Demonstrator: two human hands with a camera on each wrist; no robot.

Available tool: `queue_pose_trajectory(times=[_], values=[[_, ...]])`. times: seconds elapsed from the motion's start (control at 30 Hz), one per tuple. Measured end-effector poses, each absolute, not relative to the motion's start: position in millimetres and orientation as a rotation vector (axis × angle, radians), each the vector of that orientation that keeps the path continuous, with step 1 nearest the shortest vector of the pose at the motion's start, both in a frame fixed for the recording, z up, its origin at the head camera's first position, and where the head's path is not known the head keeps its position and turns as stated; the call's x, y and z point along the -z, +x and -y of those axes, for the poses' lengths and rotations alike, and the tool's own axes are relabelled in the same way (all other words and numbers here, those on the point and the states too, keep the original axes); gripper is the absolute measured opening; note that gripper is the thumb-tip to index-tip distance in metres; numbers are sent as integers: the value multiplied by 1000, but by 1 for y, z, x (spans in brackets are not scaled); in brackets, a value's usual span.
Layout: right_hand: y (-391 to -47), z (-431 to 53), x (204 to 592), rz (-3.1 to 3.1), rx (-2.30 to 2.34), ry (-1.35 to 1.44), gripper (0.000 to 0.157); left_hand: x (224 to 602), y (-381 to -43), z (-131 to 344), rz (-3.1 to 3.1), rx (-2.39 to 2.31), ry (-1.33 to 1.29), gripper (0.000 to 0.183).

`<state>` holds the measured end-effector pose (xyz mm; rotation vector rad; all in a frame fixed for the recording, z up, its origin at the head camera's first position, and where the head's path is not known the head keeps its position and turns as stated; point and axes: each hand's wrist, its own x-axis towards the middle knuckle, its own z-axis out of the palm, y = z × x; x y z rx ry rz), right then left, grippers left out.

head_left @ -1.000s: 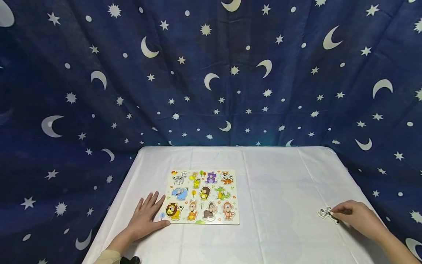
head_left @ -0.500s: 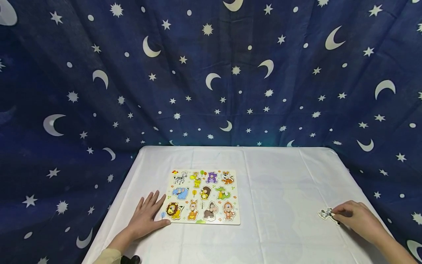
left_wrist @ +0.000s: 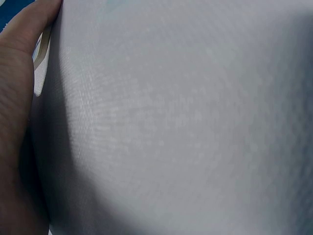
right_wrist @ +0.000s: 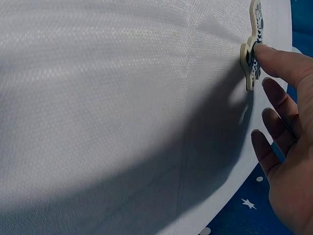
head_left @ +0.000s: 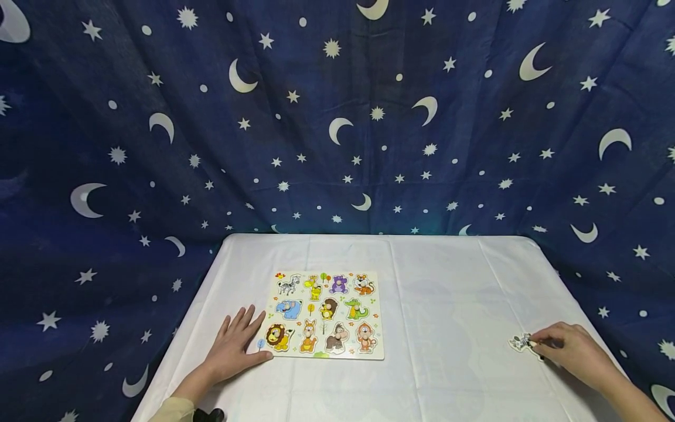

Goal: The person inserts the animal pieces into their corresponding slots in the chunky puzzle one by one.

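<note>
In the head view, a wooden animal puzzle board [head_left: 378, 310] lies on the left half of the table. My left hand [head_left: 229, 350] rests flat with fingers spread at its left side, thumb at the lower left corner. Far to the right, my right hand [head_left: 575, 354] pinches a zebra puzzle piece [head_left: 518, 342] between thumb and index finger, close over the cloth. The right wrist view shows the zebra piece edge-on, its other fingers [right_wrist: 278, 132] held apart from it. At the board's top left, a zebra picture [head_left: 288, 285] shows without a knob.
A white cloth covers the table [head_left: 448, 316]. Dark blue curtain [head_left: 337, 117] with moons and stars hangs behind and at both sides. Other animal pieces such as the lion [head_left: 278, 336] and elephant [head_left: 288, 309] sit in the board. A black object [head_left: 209, 415] shows beside the left sleeve.
The zebra piece has turned slightly in my right hand's pinch. My left hand and the board stay where they were; the view has shifted a little.
</note>
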<state>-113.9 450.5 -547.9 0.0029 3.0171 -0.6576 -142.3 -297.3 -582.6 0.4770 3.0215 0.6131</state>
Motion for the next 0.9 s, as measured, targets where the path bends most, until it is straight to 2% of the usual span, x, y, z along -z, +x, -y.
queue_pose_trajectory(times=[0.47, 0.9], values=[[-118, -452, 546, -3023, 605, -43, 15, 587, -144, 299, -3048, -590, 488, 102], [-128, -453, 521, -3079, 562, -125, 13, 584, -143, 298, -3015, -592, 466, 102]])
